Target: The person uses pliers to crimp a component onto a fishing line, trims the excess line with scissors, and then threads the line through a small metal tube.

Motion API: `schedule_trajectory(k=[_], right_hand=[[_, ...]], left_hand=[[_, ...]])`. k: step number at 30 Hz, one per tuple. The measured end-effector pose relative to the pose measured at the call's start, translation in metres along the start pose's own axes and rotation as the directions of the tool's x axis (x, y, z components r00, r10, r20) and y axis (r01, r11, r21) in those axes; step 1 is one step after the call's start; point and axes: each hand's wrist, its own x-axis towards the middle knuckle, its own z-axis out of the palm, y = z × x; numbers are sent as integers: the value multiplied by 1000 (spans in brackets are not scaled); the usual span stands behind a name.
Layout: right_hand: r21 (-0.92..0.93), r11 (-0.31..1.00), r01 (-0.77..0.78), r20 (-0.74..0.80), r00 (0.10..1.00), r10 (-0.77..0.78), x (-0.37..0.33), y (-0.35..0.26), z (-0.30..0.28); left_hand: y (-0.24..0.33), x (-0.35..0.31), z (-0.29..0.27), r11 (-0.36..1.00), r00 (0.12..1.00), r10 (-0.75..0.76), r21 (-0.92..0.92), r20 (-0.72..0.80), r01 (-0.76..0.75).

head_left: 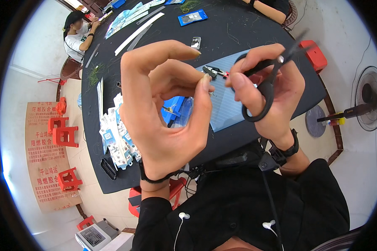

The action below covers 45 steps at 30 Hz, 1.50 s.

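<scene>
My left hand [161,140] is raised over the near part of the table, thumb and fingertips pinched together. What the pinch holds, if anything, is too small to make out. To its right, my right hand [282,106] grips black-handled scissors [267,100] by the loops. Their blades point up and away to the right, slightly apart and blurred. Beneath both hands lies a light blue ruled mat [228,111], with small dark nippers [210,72] on it. Behind my left hand a blue tray [176,103] shows in part.
Printed white-blue cards [109,136] pile up at the left, near a black case [108,168]. Rulers [139,34], a blue packet [192,17] and green thread scraps [95,73] lie farther off. A person [76,37] sits far left; another's arm [268,10] rests far right. A fan [367,96] stands right.
</scene>
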Motion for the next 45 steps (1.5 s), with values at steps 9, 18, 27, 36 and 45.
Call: schedule_trajectory(k=[9, 18, 27, 36, 45], right_hand=[[244, 794, -558, 362, 811, 459, -16, -17, -2], [171, 788, -592, 389, 775, 498, -17, -20, 4], [181, 780, -599, 358, 779, 515, -17, -21, 8], [188, 818, -544, 340, 817, 465, -20, -14, 11], [174, 827, -534, 326, 824, 463, -21, -12, 14]], left_hand=[[-12, 3, -1, 947, 974, 222, 228, 41, -225], [-16, -4, -2, 918, 963, 235, 295, 133, -265], [-26, -6, 7, 921, 945, 326, 222, 17, -321], [-27, -6, 7, 922, 942, 335, 200, 19, -332], [-26, -7, 5, 927, 951, 309, 217, 20, -306]])
